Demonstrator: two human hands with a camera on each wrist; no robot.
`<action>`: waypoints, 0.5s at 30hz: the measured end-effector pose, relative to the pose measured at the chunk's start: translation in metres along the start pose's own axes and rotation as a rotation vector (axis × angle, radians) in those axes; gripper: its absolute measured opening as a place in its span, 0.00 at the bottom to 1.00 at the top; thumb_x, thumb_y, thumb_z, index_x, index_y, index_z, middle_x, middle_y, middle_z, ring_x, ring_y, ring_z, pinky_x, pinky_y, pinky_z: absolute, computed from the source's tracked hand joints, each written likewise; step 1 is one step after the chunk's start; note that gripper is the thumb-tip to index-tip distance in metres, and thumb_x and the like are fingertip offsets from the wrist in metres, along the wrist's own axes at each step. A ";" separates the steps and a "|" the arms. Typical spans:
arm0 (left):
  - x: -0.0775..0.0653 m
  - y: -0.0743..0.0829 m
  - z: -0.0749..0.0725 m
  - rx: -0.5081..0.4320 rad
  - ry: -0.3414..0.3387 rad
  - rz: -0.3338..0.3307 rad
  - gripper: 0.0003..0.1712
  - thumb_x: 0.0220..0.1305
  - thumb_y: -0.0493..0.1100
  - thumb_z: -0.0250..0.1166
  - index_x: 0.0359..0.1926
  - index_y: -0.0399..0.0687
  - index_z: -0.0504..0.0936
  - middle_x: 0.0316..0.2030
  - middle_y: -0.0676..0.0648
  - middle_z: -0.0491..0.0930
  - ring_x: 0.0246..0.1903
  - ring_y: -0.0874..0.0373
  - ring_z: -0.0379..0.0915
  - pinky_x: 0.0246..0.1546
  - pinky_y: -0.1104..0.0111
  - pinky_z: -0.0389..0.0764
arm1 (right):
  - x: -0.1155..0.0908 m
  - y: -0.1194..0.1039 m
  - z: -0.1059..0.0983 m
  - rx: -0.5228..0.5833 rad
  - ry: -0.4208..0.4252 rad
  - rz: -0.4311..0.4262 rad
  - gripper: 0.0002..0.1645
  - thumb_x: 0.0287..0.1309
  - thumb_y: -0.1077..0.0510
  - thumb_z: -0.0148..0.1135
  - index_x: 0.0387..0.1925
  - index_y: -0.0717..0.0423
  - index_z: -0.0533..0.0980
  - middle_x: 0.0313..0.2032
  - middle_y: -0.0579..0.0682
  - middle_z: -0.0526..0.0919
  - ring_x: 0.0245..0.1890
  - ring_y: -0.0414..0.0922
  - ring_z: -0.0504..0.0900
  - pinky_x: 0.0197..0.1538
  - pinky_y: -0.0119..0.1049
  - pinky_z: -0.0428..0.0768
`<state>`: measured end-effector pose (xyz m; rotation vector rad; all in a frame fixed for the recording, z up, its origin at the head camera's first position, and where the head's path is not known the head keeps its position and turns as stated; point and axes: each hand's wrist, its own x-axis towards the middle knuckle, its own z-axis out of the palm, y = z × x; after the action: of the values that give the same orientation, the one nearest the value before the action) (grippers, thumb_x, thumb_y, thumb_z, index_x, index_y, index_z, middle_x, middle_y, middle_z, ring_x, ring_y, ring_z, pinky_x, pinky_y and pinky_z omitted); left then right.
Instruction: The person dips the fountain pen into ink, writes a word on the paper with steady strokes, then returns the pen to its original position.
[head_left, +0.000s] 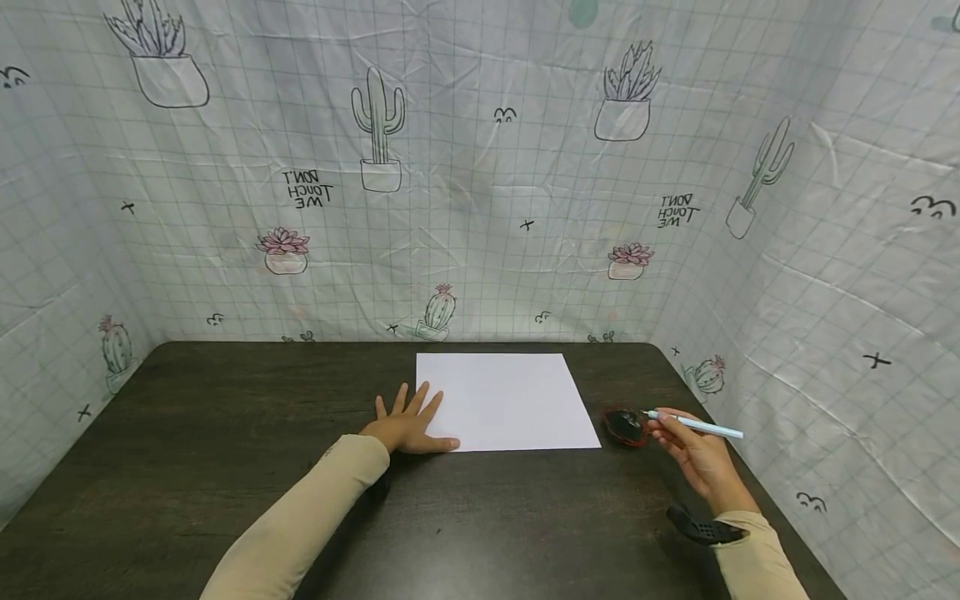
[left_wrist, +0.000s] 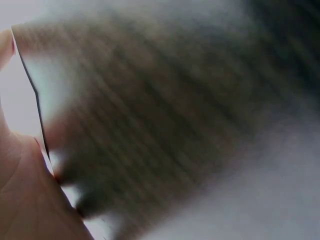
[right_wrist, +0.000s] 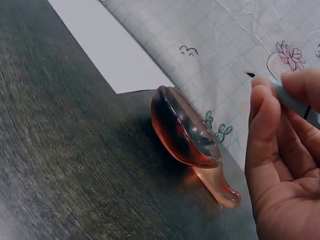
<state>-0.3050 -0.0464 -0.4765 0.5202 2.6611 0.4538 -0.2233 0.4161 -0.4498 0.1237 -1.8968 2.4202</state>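
A white sheet of paper (head_left: 502,404) lies on the dark table. My left hand (head_left: 408,429) rests with spread fingers over its left edge, thumb along the near left corner; in the left wrist view part of that hand (left_wrist: 25,185) shows beside a blurred surface. Between thumb and fingers, my right hand (head_left: 693,454) pinches a slim light blue pen (head_left: 708,427), its dark pointed tip facing left. Beneath the tip stands a small translucent red-orange dish (right_wrist: 217,182) with a short handle, holding dark liquid. In the right wrist view, the tip is apart from the dish.
The dark wood-grain table (head_left: 247,417) reaches the patterned cloth (head_left: 465,208) hung at the back and both sides. The right table edge runs close to my right hand. A black band (head_left: 701,527) circles the right wrist.
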 end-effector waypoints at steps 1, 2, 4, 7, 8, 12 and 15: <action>0.000 0.000 0.000 0.001 -0.002 -0.001 0.63 0.46 0.86 0.49 0.76 0.67 0.36 0.75 0.53 0.24 0.72 0.43 0.13 0.61 0.34 0.20 | 0.000 0.000 0.000 -0.013 -0.008 -0.003 0.14 0.68 0.68 0.50 0.43 0.58 0.82 0.34 0.48 0.88 0.33 0.38 0.86 0.36 0.27 0.82; 0.000 0.000 0.000 0.000 -0.004 -0.003 0.63 0.46 0.86 0.49 0.76 0.67 0.36 0.75 0.53 0.24 0.72 0.43 0.13 0.61 0.34 0.19 | 0.001 -0.001 0.000 -0.035 -0.012 -0.007 0.14 0.68 0.68 0.50 0.44 0.59 0.82 0.34 0.48 0.88 0.33 0.38 0.86 0.36 0.27 0.82; 0.001 -0.001 0.000 -0.004 -0.006 -0.003 0.63 0.46 0.86 0.49 0.76 0.68 0.35 0.75 0.53 0.24 0.72 0.43 0.13 0.61 0.34 0.19 | 0.002 -0.002 0.001 -0.088 -0.014 -0.012 0.13 0.67 0.68 0.52 0.44 0.59 0.82 0.35 0.49 0.88 0.34 0.38 0.86 0.36 0.27 0.82; 0.003 -0.002 0.001 0.007 -0.017 -0.007 0.63 0.46 0.86 0.48 0.76 0.68 0.34 0.75 0.53 0.22 0.72 0.44 0.12 0.61 0.35 0.19 | 0.006 -0.004 0.003 -0.167 -0.013 -0.004 0.11 0.65 0.68 0.55 0.44 0.59 0.82 0.35 0.49 0.88 0.34 0.39 0.86 0.37 0.28 0.83; 0.004 -0.003 0.001 0.006 -0.017 -0.007 0.63 0.46 0.86 0.48 0.76 0.68 0.34 0.75 0.53 0.22 0.72 0.44 0.12 0.61 0.35 0.19 | 0.007 -0.004 0.003 -0.199 -0.007 0.002 0.10 0.64 0.67 0.57 0.44 0.59 0.81 0.35 0.49 0.88 0.34 0.39 0.86 0.38 0.29 0.83; 0.007 -0.004 0.002 0.009 -0.016 -0.003 0.64 0.45 0.86 0.48 0.76 0.68 0.34 0.75 0.53 0.22 0.71 0.44 0.12 0.61 0.35 0.19 | 0.011 -0.006 0.003 -0.336 0.029 0.029 0.12 0.61 0.65 0.62 0.46 0.65 0.80 0.34 0.47 0.87 0.33 0.39 0.86 0.37 0.31 0.83; 0.007 -0.004 0.002 -0.006 -0.006 0.001 0.63 0.46 0.86 0.50 0.76 0.67 0.36 0.75 0.53 0.24 0.72 0.43 0.12 0.61 0.35 0.18 | 0.014 -0.006 0.004 -0.467 0.056 0.048 0.20 0.59 0.64 0.65 0.49 0.75 0.76 0.32 0.45 0.87 0.31 0.38 0.86 0.36 0.32 0.84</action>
<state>-0.3110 -0.0466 -0.4822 0.5207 2.6535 0.4595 -0.2366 0.4137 -0.4417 -0.0153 -2.3941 1.9122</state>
